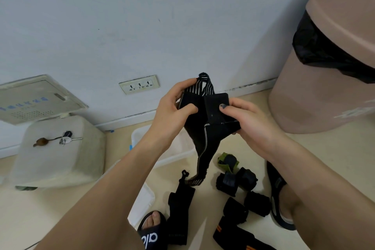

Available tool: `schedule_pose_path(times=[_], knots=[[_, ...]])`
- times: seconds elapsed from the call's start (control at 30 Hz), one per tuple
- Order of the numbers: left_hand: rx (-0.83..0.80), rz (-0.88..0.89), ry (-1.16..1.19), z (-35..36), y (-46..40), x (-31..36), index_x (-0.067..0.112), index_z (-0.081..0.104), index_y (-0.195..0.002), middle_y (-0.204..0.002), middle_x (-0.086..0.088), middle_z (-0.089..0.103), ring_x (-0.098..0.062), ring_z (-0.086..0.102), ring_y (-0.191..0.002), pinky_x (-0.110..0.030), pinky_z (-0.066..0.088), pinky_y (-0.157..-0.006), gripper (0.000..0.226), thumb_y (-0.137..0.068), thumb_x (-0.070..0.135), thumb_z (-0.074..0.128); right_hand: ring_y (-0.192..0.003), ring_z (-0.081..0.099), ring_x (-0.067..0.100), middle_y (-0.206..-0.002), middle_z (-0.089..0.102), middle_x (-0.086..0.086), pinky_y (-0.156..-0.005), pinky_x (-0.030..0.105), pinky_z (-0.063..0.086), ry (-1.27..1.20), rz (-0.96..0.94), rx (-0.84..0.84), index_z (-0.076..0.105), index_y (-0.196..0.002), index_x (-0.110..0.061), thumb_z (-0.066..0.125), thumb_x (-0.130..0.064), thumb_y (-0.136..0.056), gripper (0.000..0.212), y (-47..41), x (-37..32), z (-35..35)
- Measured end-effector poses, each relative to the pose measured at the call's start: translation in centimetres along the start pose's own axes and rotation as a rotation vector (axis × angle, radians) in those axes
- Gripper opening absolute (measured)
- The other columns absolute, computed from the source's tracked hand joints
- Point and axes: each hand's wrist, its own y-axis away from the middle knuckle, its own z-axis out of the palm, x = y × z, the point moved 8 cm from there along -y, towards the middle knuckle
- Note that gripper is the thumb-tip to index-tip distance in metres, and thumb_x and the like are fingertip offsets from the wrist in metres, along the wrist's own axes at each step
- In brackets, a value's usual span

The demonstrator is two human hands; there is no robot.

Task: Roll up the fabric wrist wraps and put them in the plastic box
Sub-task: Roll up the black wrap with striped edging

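1. Two hands, the left hand (172,107) and the right hand (249,122), are showing at the centre of the frame.
2. One unrolled black wrist wrap (203,119) is hanging at the centre.
3. About five rolled wraps are lying at lower right, one green rolled wrap (228,162) among them.
4. Three flat wraps are lying along the bottom, counting the long black wrap (179,205).
5. One plastic box (140,134) is sitting centre-left.
6. Two sandalled feet are showing at the bottom.

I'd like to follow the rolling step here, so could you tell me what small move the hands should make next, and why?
Probably start turning the folded end over itself. The left hand and right hand both grip the top of the black wrist wrap, whose long tail hangs unrolled towards the floor. Other wraps, such as the green rolled wrap, already lie rolled, and the white plastic box waits below.
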Motion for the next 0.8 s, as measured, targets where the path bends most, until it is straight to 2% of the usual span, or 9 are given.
schedule_pose_path(times=[0.1,0.23,0.3,0.37,0.43,0.5,0.57,0.67,0.8], knots=[[-0.036,0.020,0.022,0.5,0.2,0.4,0.025,0.065,-0.126,-0.116,0.003,0.071,-0.013,0.069,-0.097,-0.024,0.056,-0.079,0.060,-0.079,-0.013,0.059,-0.084,0.050,0.026,-0.089,0.062,0.013,-0.076,0.043,0.032,-0.023,-0.001,-0.030,0.073,-0.105,-0.005,0.055,-0.018,-0.104,0.022,0.0,0.2,0.5],[-0.004,0.016,0.012,0.2,0.0,0.3,0.018,0.065,-0.116,-0.109,-0.002,0.072,-0.015,0.069,-0.087,-0.030,0.055,-0.073,0.036,-0.090,-0.008,0.063,-0.079,0.051,0.023,-0.085,0.063,0.011,-0.070,0.037,0.033,-0.014,-0.006,-0.014,0.076,-0.100,-0.009,0.057,-0.017,-0.103,0.021,0.0,0.1,0.4],[0.014,-0.010,0.005,-0.1,-0.1,-0.3,0.021,0.062,-0.119,-0.106,-0.002,0.073,-0.017,0.070,-0.087,-0.038,0.054,-0.078,0.034,-0.092,0.002,0.067,-0.081,0.055,0.023,-0.088,0.068,0.015,-0.073,0.037,0.037,-0.015,-0.009,-0.007,0.077,-0.102,-0.010,0.058,-0.018,-0.102,0.020,0.0,0.0,0.3],[-0.015,-0.087,0.007,-0.1,-0.3,-1.4,0.027,0.054,-0.131,-0.109,-0.001,0.073,-0.016,0.072,-0.096,-0.038,0.056,-0.092,0.050,-0.087,0.018,0.074,-0.089,0.061,0.027,-0.103,0.071,0.026,-0.082,0.041,0.041,-0.054,-0.014,-0.002,0.077,-0.107,-0.009,0.059,-0.019,-0.102,0.021,0.0,-0.1,0.0],[-0.080,-0.180,-0.033,0.3,-0.4,-2.6,0.027,0.050,-0.135,-0.113,0.000,0.073,-0.016,0.072,-0.105,-0.042,0.054,-0.103,0.064,-0.078,0.031,0.079,-0.096,0.064,0.027,-0.109,0.071,0.027,-0.088,0.042,0.043,-0.140,-0.012,0.008,0.075,-0.110,-0.005,0.059,-0.018,-0.102,0.022,0.1,-0.4,-0.2],[-0.228,-0.220,-0.177,1.0,-0.2,-3.5,0.026,0.056,-0.131,-0.116,0.003,0.073,-0.016,0.071,-0.111,-0.049,0.052,-0.105,0.063,-0.075,0.034,0.083,-0.097,0.066,0.025,-0.102,0.071,0.018,-0.090,0.039,0.047,-0.233,-0.013,0.032,0.073,-0.109,-0.002,0.058,-0.015,-0.101,0.021,0.1,-0.9,-0.6],[-0.378,-0.233,-0.314,1.7,0.5,-4.1,0.027,0.057,-0.131,-0.115,0.007,0.074,-0.013,0.070,-0.111,-0.047,0.052,-0.105,0.059,-0.078,0.027,0.084,-0.096,0.068,0.023,-0.099,0.072,0.012,-0.088,0.036,0.052,-0.312,-0.024,0.061,0.072,-0.108,-0.004,0.057,-0.013,-0.101,0.018,0.0,-1.3,-1.1],[-0.415,-0.274,-0.393,1.2,0.8,-5.1,0.022,0.052,-0.129,-0.101,0.001,0.078,-0.020,0.075,-0.098,-0.050,0.056,-0.099,0.053,-0.084,0.015,0.081,-0.091,0.071,0.017,-0.096,0.073,0.007,-0.076,0.027,0.056,-0.392,-0.049,0.103,0.071,-0.109,-0.006,0.055,-0.012,-0.102,0.018,0.0,-1.8,-2.0],[-0.549,-0.265,-0.528,1.2,1.3,-6.1,0.033,0.063,-0.118,-0.103,0.001,0.075,-0.025,0.072,-0.101,-0.048,0.057,-0.097,0.040,-0.082,0.023,0.075,-0.081,0.070,0.011,-0.086,0.074,0.000,-0.071,0.023,0.057,-0.490,-0.058,0.148,0.070,-0.096,-0.013,0.053,-0.011,-0.103,0.019,-0.1,-2.3,-3.0]])
